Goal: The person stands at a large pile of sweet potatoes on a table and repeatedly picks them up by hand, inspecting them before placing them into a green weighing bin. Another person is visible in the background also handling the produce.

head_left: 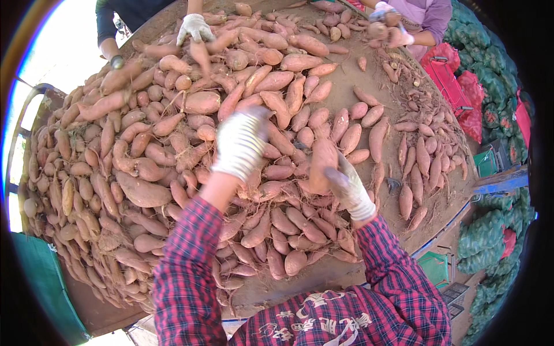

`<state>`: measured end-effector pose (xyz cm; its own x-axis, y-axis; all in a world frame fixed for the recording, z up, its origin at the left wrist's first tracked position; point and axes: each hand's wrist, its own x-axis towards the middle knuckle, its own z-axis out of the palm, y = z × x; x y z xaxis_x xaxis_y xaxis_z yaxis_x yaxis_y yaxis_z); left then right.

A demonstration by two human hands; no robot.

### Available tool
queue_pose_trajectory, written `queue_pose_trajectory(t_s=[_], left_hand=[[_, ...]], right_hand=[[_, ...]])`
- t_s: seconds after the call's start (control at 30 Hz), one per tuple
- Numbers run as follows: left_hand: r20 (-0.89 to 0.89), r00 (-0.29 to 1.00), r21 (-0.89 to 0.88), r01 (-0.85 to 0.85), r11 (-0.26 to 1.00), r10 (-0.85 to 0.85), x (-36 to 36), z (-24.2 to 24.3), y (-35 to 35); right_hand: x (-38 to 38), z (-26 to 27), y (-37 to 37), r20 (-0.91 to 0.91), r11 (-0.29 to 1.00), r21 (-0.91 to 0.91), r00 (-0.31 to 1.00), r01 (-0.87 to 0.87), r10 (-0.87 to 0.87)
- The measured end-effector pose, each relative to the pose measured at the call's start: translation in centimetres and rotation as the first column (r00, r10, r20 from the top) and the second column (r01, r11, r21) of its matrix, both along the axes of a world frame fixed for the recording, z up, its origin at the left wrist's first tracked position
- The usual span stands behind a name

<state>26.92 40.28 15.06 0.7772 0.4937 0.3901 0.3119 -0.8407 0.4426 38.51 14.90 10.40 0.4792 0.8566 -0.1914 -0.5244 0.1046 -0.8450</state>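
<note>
A large heap of sweet potatoes (pixel 143 190) with thin hairy roots covers much of a worn brown table (pixel 311 281). My right hand (pixel 351 188), in a white glove with dark soiled fingers, grips a large sweet potato (pixel 323 160) above the heap's right part. That root is slightly blurred. Further left, my left hand (pixel 244 142), in a striped white glove, reaches over the middle of the heap. Motion blurs its fingers, and whether they touch or hold anything does not show. Loose sweet potatoes (pixel 350 138) lie just beyond my right hand.
Smaller roots (pixel 426 160) form a separate pile along the right edge. Across the table, one person's gloved hand (pixel 195 29) is over the heap; another person (pixel 426 21) holds roots at top right. Green mesh sacks (pixel 480 235), red sacks (pixel 471 104) and a black crate (pixel 454 294) stand beside the table.
</note>
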Motion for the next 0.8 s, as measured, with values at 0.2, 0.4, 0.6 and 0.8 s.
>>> queue_pose_trajectory(t_s=[0.2, 0.4, 0.6, 0.8], left_hand=[[-0.527, 0.763, 0.612, 0.035, 0.790, 0.374, -1.1, -3.0, 14.4], [-0.801, 0.446, 0.520, 0.186, 0.834, 0.400, 3.3, -2.2, 15.8], [-0.802, 0.563, 0.348, 0.169, 0.922, 0.199, 1.5, 2.2, 11.8], [-0.162, 0.986, 0.086, 0.047, 0.995, -0.033, -9.8, 1.8, 9.8]], right_hand=[[-2.5, -3.8, -7.8, -0.392, 0.996, -0.012, 0.916, -0.092, 0.080], [-5.2, -1.3, -8.3, -0.609, 0.992, 0.000, 0.787, -0.128, 0.102], [-4.7, 1.0, -10.5, -0.667, 0.996, -0.090, 0.744, -0.028, -0.039], [-4.9, -3.2, -12.2, -0.722, 0.994, 0.098, 0.685, -0.045, 0.102]])
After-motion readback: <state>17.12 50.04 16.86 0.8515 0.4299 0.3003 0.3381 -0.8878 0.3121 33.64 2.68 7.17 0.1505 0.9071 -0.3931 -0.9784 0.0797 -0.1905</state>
